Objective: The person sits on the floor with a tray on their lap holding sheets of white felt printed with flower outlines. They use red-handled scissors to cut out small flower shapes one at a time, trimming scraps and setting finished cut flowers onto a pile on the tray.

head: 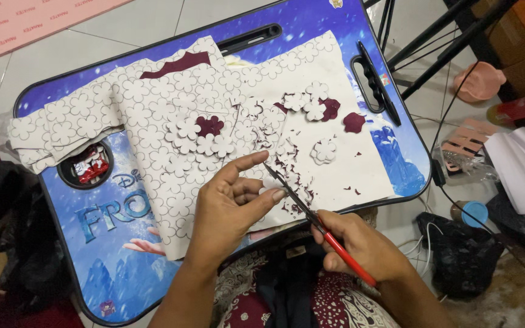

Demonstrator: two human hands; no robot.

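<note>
Red-handled scissors slant across the lower centre, blades pointing up-left. A small white cutout sits pinched at their tip.

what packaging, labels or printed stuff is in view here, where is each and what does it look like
Lap tray: under both hands, blue and purple printed cartoon snow scene, black rim.
Small packet: in the tray's round cup hole, left side, red and white.
Pink sheet: floor, top left corner, flat, with rows of small repeated print.
Bottle: far right, lying down, clear with red label.
</note>
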